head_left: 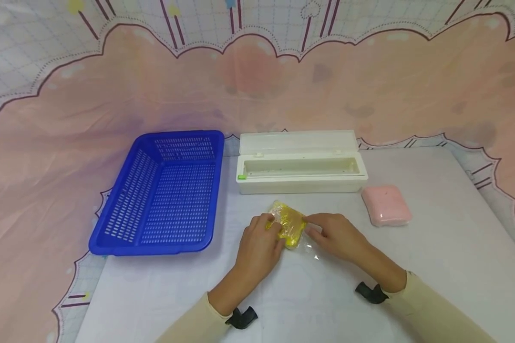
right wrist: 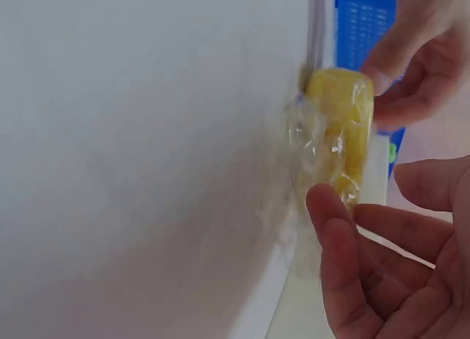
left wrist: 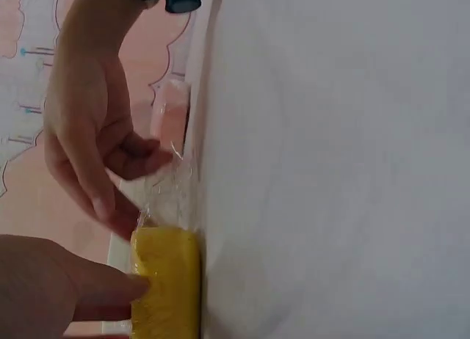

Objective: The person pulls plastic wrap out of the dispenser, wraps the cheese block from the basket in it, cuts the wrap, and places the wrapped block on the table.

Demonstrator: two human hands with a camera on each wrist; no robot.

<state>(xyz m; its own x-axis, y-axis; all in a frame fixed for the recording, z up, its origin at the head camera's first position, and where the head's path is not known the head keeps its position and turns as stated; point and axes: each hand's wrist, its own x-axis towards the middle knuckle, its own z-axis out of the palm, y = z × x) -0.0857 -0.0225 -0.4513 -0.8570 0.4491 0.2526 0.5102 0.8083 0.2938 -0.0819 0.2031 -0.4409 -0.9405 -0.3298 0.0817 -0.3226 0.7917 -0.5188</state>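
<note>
A yellow block [head_left: 293,224] wrapped in clear plastic film lies on the white tabletop in front of the long white box. My left hand [head_left: 259,245] holds the block at its left side, thumb near the front and bent fingers over the top. At its right edge, my right hand [head_left: 336,236] touches the wrapping with its index finger, the other fingers loosely bent. In the right wrist view the thumb stands apart from the film. Loose clear film [right wrist: 305,137] sticks out from the block's right end. What the block is made of cannot be told.
Behind the block stands the white lidded box [head_left: 302,186], its lid raised and a long trough showing. A blue perforated basket [head_left: 214,209] sits at the left. To the right lies a pink block [head_left: 386,205], shiny as if wrapped. Patterned cloth [head_left: 283,95] hangs behind.
</note>
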